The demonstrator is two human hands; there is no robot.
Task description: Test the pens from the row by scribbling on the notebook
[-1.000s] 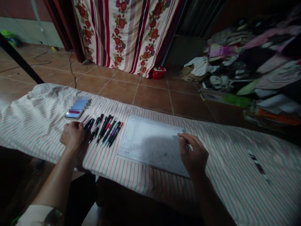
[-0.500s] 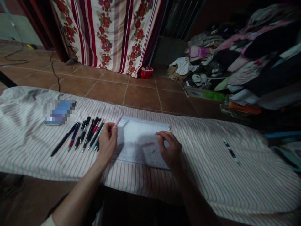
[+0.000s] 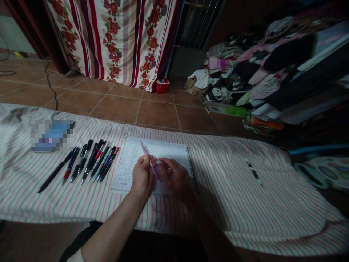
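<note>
My left hand (image 3: 142, 175) is closed around a slim pink pen (image 3: 144, 148), which slants with one end pointing up and away and the other down toward my right hand. Close beside it, my right hand (image 3: 177, 177) has its fingers curled in near the pen's lower part. Whether it touches the pen or pinches something small is hidden. Both hands are over a spiral notebook (image 3: 122, 178) with writing on its page. To the left, several pens (image 3: 89, 163) lie side by side in a row, black, red, purple and orange among them.
A striped cloth (image 3: 218, 182) covers the surface. On it lie a blurred-out blue item (image 3: 53, 136) at left and a black-and-white pen-like stick (image 3: 254, 173) at right. Beyond are a tiled floor, a floral curtain (image 3: 122, 47), a red basket (image 3: 163, 86) and piled clothes (image 3: 261, 69).
My hands have come together over the notebook. The left has moved right with the pink pen, and the right has moved left toward it. The view has shifted slightly right.
</note>
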